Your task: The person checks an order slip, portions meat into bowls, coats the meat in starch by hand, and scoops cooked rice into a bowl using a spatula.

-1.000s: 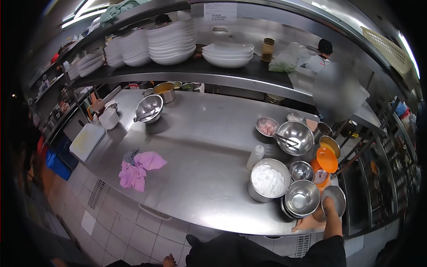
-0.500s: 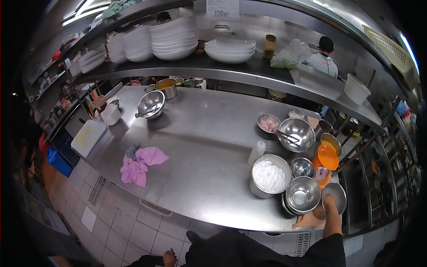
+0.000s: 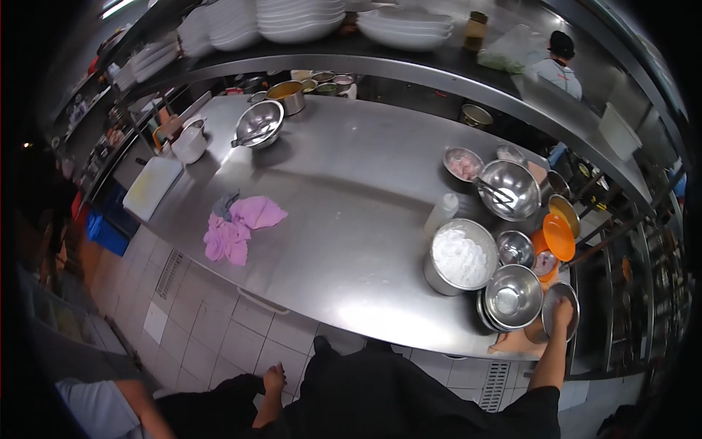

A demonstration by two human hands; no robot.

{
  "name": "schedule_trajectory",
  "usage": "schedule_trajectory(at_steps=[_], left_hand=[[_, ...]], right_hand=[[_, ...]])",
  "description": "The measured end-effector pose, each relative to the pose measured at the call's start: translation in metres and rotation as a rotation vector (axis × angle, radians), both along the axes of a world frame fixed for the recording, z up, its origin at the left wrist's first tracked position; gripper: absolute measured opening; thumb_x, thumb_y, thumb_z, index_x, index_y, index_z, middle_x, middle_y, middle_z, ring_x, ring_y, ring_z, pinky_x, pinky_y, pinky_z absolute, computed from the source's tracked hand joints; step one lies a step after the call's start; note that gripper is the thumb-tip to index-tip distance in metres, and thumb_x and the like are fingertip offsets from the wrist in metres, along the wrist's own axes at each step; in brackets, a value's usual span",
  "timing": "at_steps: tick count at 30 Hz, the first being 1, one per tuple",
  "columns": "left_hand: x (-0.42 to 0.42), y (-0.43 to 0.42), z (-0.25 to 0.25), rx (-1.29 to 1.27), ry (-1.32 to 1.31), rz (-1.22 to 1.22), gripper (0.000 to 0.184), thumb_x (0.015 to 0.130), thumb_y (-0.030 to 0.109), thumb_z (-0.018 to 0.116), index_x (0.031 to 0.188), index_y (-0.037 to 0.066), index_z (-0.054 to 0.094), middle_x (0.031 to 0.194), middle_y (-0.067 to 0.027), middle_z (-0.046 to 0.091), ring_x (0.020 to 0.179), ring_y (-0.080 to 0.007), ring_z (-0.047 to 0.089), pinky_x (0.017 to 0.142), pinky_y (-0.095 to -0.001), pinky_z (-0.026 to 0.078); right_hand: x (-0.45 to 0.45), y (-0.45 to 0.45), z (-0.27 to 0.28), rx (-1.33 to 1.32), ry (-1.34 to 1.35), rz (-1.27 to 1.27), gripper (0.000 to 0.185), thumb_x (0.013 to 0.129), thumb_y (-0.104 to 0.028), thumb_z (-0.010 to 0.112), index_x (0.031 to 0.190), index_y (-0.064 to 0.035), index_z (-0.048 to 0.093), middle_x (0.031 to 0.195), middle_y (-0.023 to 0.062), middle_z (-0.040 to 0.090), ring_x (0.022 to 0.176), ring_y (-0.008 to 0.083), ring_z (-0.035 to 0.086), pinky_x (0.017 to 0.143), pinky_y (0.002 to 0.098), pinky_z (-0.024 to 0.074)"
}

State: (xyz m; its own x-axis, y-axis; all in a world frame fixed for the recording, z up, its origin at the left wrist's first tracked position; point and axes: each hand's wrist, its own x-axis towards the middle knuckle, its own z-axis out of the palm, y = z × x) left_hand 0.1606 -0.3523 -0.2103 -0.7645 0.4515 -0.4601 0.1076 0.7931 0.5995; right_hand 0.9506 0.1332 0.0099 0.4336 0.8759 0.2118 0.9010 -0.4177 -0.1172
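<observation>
My right hand [image 3: 562, 312] reaches down inside a metal bowl [image 3: 572, 325] at the table's right front corner. Its fingers are bunched together, and their tips are too small to make out. Left of that bowl is a stack of metal bowls [image 3: 514, 296]. Behind the stack are a deep metal pot of white powder [image 3: 461, 256] and a small steel bowl [image 3: 515, 249]. An orange container [image 3: 559, 235] tilts near the right edge. My left hand [image 3: 274, 377] hangs low in front of the table, fingers curled, with nothing visible in it.
Pink cloths [image 3: 245, 223] lie on the steel table [image 3: 329, 241]. A squeeze bottle [image 3: 442, 214] stands by the pot. Stacked white dishes [image 3: 300, 20] fill the shelf above. A person [image 3: 559, 69] is beyond the shelf; another person's forearm [image 3: 140, 406] shows at lower left.
The view has tilted down and shifted, so the table sits higher in it. My right hand stays in the same bowl. Another person's sleeve and forearm have come further into view at lower left.
</observation>
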Motion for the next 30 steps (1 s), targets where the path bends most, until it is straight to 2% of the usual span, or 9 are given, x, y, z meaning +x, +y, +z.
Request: schedule_trajectory(at_steps=[6,10,11,12,13,21,25,27,30], left_hand=[[-0.078,0.117,0.134,0.355,0.096,0.353,0.053,0.097,0.043,0.050,0.066,0.001,0.059,0.053,-0.0069,0.055,0.044,-0.0156,0.052,0.044,-0.0327,0.042],[-0.157,0.239,0.263,0.727,0.239,0.016,0.044,0.096,0.031,0.054,0.065,0.000,0.060,0.053,-0.0025,0.054,0.049,-0.0120,0.050,0.047,-0.0291,0.038],[-0.164,0.273,0.314,0.747,0.332,-0.166,0.024,0.094,0.020,0.057,0.096,-0.002,0.067,0.073,-0.0051,0.063,0.060,-0.0110,0.053,0.055,-0.0267,0.044],[-0.164,0.312,0.345,1.167,0.110,-0.247,0.045,0.090,0.011,0.061,0.132,0.001,0.052,0.104,-0.0092,0.065,0.075,-0.0103,0.057,0.066,-0.0250,0.048],[-0.174,0.332,0.391,0.969,0.267,-0.468,0.066,0.087,0.005,0.063,0.146,0.007,0.034,0.123,-0.0117,0.058,0.088,-0.0112,0.060,0.076,-0.0245,0.049],[-0.100,0.462,0.643,1.421,0.617,-1.102,0.034,0.088,0.022,0.066,0.116,0.003,0.062,0.111,-0.0140,0.064,0.080,-0.0221,0.064,0.076,-0.0317,0.051],[-0.057,0.554,0.683,1.129,0.641,-1.052,0.042,0.093,0.037,0.054,0.110,-0.001,0.062,0.103,-0.0213,0.067,0.086,-0.0313,0.065,0.078,-0.0387,0.051],[-0.035,0.582,0.706,0.755,0.580,-1.030,0.052,0.095,0.043,0.046,0.104,-0.005,0.063,0.086,-0.0211,0.068,0.066,-0.0307,0.067,0.068,-0.0392,0.054],[-0.015,0.632,0.723,0.529,0.391,-1.104,0.068,0.091,0.053,0.052,0.127,-0.004,0.052,0.096,-0.0199,0.067,0.075,-0.0275,0.067,0.055,-0.0357,0.057]], right_hand=[[-0.036,-0.046,0.037,0.212,0.040,-0.030,0.024,0.084,-0.019,0.051,0.089,-0.0031,0.068,0.086,0.0242,0.066,0.086,0.0399,0.065,0.073,0.0498,0.0494],[0.023,-0.074,-0.017,0.148,0.064,0.012,0.033,0.087,-0.021,0.053,0.114,-0.0060,0.064,0.113,0.0228,0.062,0.105,0.0394,0.060,0.090,0.0476,0.0469],[0.021,-0.079,-0.027,0.313,0.007,0.162,0.040,0.089,-0.023,0.054,0.124,-0.0073,0.061,0.124,0.0223,0.059,0.114,0.0402,0.056,0.096,0.0469,0.0447],[-0.009,-0.088,-0.010,0.327,0.008,0.144,0.040,0.089,-0.023,0.054,0.124,-0.0073,0.061,0.124,0.0223,0.059,0.114,0.0402,0.056,0.096,0.0469,0.0447],[-0.040,-0.100,0.014,0.288,-0.015,-0.061,0.042,0.090,-0.024,0.054,0.129,-0.0097,0.057,0.130,0.0214,0.055,0.118,0.0397,0.053,0.099,0.0456,0.0427],[-0.175,-0.202,0.005,0.215,0.141,-0.521,0.034,0.083,-0.010,0.053,0.115,-0.0099,0.065,0.112,0.0189,0.064,0.106,0.0369,0.060,0.088,0.0465,0.0480],[-0.220,-0.285,-0.070,0.149,0.302,-0.535,0.031,0.083,-0.014,0.053,0.111,-0.0085,0.066,0.104,0.0208,0.067,0.097,0.0387,0.063,0.085,0.0452,0.0493],[-0.240,-0.327,-0.109,0.034,0.385,-0.564,0.030,0.084,-0.020,0.054,0.108,-0.0072,0.068,0.098,0.0207,0.068,0.094,0.0382,0.064,0.082,0.0446,0.0504],[-0.271,-0.387,-0.166,-0.412,0.351,-0.601,0.032,0.085,-0.027,0.056,0.105,-0.0054,0.069,0.098,0.0206,0.068,0.095,0.0379,0.064,0.082,0.0446,0.0510]])
